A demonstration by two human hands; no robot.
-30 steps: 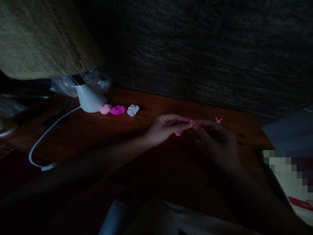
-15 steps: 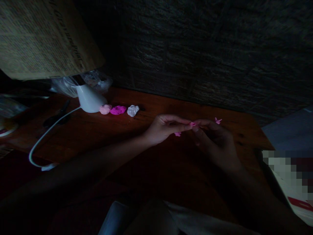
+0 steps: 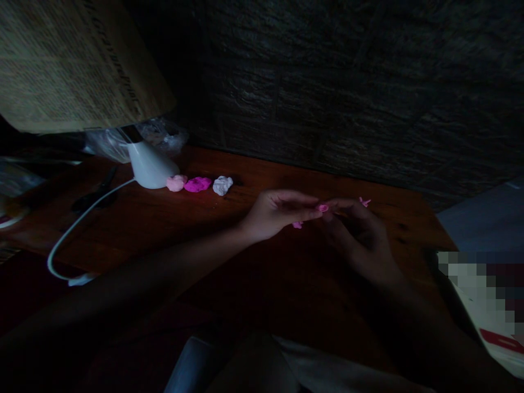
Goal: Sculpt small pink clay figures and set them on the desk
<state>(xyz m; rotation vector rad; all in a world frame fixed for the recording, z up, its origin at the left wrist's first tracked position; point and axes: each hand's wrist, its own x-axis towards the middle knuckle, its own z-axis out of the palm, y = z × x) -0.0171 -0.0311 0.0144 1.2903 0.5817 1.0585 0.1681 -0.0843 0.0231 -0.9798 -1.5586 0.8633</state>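
A small pink piece of modelling clay (image 3: 323, 208), curled like a tiny cup, is pinched between the fingertips of my left hand (image 3: 274, 214). The thumb and forefinger of my right hand (image 3: 365, 240) close on its right side. Just below the left fingers, a second pink clay piece (image 3: 297, 224) lies on the wooden table, partly covered. Beyond my right hand is a thin, spiky pink clay piece (image 3: 364, 202). Three lumps sit in a row to the left: light pink clay (image 3: 177, 183), magenta clay (image 3: 198, 184) and white clay (image 3: 222, 185).
A lamp with a white base (image 3: 152, 166) and newsprint shade (image 3: 82, 65) stands at the left, its white cable (image 3: 61, 240) looping forward. Dark scissors (image 3: 96, 197) lie behind the cable. A dark textured wall (image 3: 327, 98) borders the wooden table (image 3: 249, 172) at the back.
The pink clay piece has turned slightly between my fingertips, so its rounded hollow shows more. Both hands stay in nearly the same place.
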